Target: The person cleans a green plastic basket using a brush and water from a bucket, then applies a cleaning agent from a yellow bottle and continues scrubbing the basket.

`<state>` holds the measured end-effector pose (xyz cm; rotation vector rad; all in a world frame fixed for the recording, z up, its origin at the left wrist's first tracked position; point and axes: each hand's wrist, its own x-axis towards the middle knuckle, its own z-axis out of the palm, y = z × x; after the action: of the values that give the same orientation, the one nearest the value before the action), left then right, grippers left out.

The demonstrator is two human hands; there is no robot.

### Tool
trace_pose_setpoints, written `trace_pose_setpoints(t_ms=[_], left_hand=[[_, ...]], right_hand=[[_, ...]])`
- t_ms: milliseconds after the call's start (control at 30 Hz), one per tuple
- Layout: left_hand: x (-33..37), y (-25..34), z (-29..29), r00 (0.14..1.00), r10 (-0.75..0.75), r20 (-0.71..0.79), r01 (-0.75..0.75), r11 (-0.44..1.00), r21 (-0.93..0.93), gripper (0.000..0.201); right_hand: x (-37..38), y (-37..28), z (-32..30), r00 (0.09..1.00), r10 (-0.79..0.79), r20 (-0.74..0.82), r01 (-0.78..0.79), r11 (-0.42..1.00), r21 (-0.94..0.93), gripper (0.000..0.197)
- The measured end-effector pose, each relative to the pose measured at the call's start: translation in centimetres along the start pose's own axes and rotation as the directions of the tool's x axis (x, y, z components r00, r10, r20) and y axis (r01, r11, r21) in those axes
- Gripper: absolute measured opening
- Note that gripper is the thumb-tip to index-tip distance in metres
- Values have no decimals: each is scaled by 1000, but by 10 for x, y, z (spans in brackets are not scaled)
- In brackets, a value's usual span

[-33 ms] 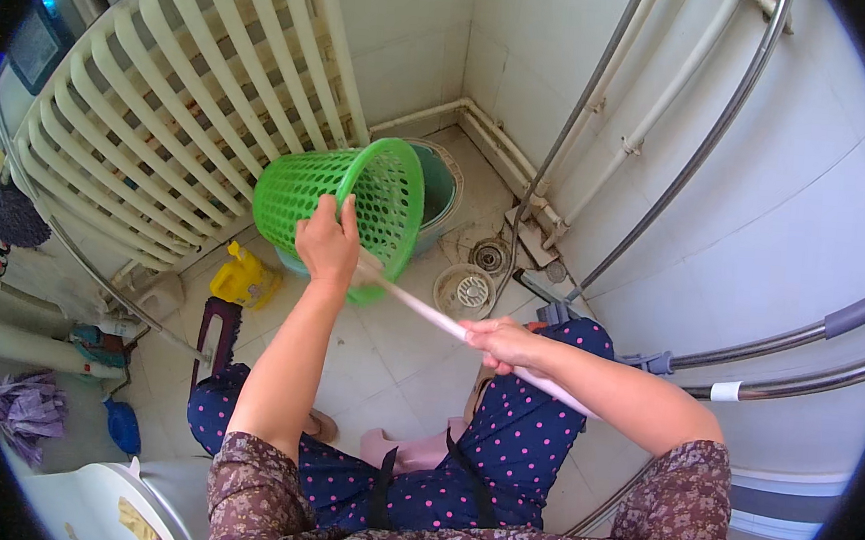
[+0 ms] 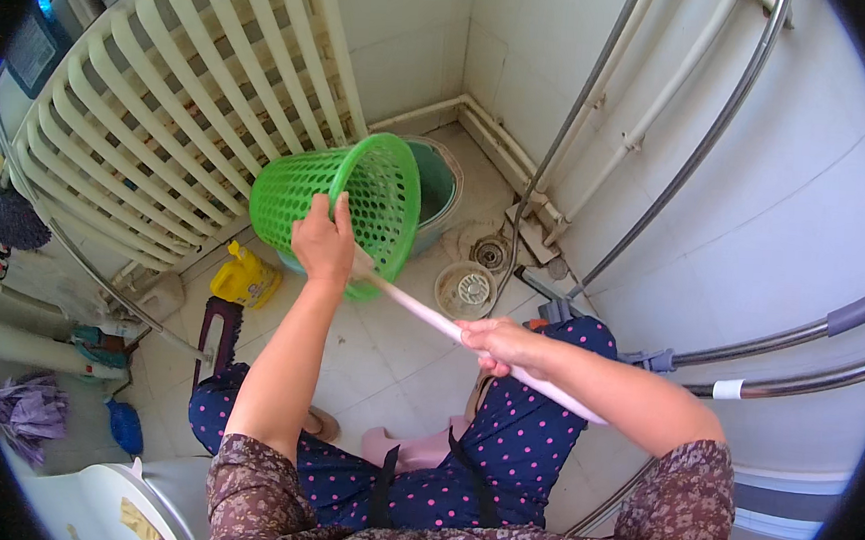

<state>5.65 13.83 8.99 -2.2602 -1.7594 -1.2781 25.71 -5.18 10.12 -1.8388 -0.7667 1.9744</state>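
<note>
A green perforated plastic basket (image 2: 292,200) is tipped on its side, its round mouth facing right. My left hand (image 2: 324,239) is closed on the basket's near rim, thumb and fingers pointing up. My right hand (image 2: 500,343) is wrapped round a long pale pink handle (image 2: 420,309), which slants from beside my right forearm up to the basket's mouth. The handle's far end sits at the rim beside my left hand; whatever head it carries is mostly hidden. Behind the basket, partly covered by it, is a greenish basin (image 2: 438,192).
A white radiator (image 2: 205,74) stands at the left, with a yellow jug (image 2: 247,275) below it. A round drain (image 2: 491,253) and a white strainer (image 2: 468,291) lie right of the basket. Pipes (image 2: 654,115) and metal poles (image 2: 779,339) are at the right. A pink stool (image 2: 408,447) shows between my legs.
The basket and my left hand have shifted very slightly left and up. The pink handle has slid a little, its lower end reaching slightly farther right.
</note>
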Motion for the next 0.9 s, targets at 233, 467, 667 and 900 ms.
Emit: trace_pose_setpoints(t_ms=[233,467,667,900], left_hand=[[2,-3,3,989,-128,68,129,992,-1,31],[1,4,12,984,-172,36,171,985,35,31],[-2,2,15,995,-94,-30,94,996,0,32],[-5,1,5,990,-126,60,125,992,11,32]], right_hand=[[20,-43,-64,736,-603,-308,-86,368,-926,40],[13,-35,-56,765,-566,-306,-231,203,-952,44],[1,11,-25,990,-66,-124,29,960,-278,40],[17,-56,-84,463,-875,-141,-191,57,-980,37]])
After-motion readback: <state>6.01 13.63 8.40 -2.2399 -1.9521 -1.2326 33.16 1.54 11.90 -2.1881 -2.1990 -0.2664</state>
